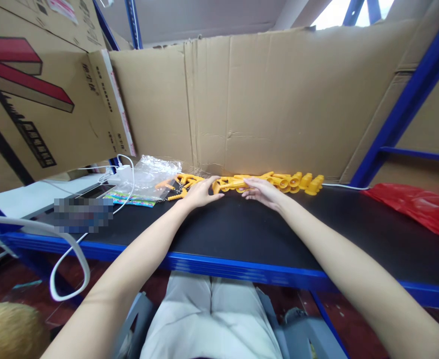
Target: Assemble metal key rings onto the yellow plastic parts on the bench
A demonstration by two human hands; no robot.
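Observation:
A yellow plastic piece [229, 185] with a flared end and a narrow tip lies crosswise between my hands. My right hand [263, 192] pinches its narrow tip between thumb and fingers. Around the flared end, my left hand [200, 193] has its thumb stretched out and apart from the fingers; whether it touches the piece is hard to tell. Behind both hands runs a row of similar yellow pieces [294, 181], several with round hollow ends showing. Left of my left hand lie orange-yellow branched pieces [178, 195] with small chains, partly hidden by that hand.
A clear plastic bag [148, 174] lies left on the black tabletop [241, 234], near a white cable [132, 174]. A red plastic bag [409, 207] sits on the right. Cardboard [271, 104] walls off the back, and a large box [55, 99] overhangs the left. Blue metal edges the front.

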